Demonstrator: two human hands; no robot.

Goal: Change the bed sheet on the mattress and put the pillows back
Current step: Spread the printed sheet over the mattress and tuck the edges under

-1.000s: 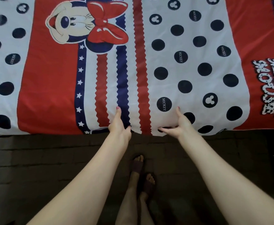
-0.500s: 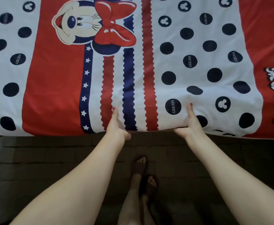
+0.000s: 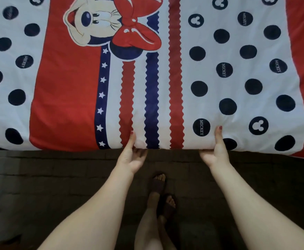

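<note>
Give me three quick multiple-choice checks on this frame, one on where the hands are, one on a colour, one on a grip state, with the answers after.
1. Where are both hands?
A. At the sheet's near edge
B. On the cartoon face
C. Flat on the floor

2. What colour is the bow on the printed character?
A. Blue
B. Red
C. Yellow

3. How does the right hand meet the sheet?
A. Hangs clear of it
B. Lies flat, palm down, on top
C. Thumb on top, fingers under the edge

Answers:
1 A: the left hand and right hand both sit at the hem of the sheet, above the dark floor.
2 B: the bow is plainly red.
3 C: its thumb lies on the fabric and its fingers tuck beneath the edge.
</note>
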